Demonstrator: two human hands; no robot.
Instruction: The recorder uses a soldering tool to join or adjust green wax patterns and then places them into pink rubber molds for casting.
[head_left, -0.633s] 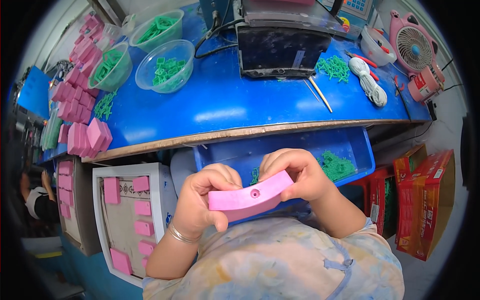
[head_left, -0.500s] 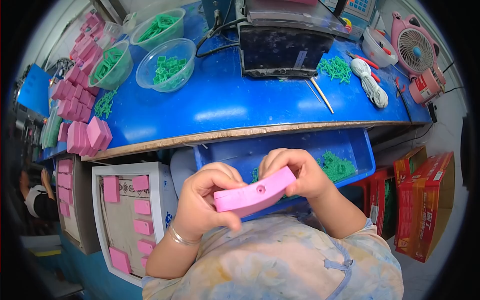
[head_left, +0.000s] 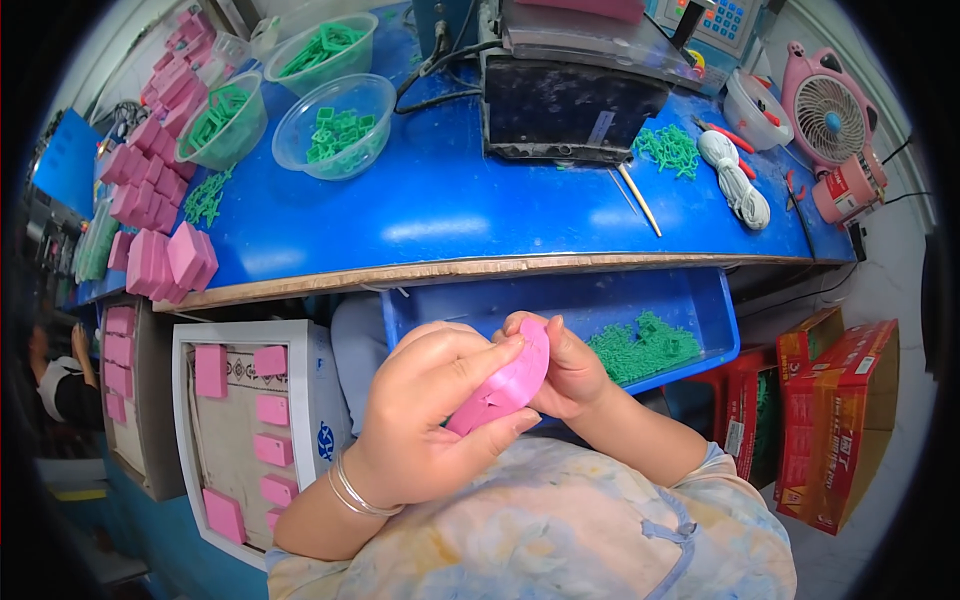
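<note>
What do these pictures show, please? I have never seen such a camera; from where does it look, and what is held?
No robot works here: the grip is a person's own left hand and right hand, both bare. One wide fisheye camera on the person's head looks down, so straight edges bend. Both hands hold a pink block. On the blue table are clear bowls with green pieces, piled pink blocks at left and bundled white cord at right. Below its edge, a blue tray holds green scraps.
</note>
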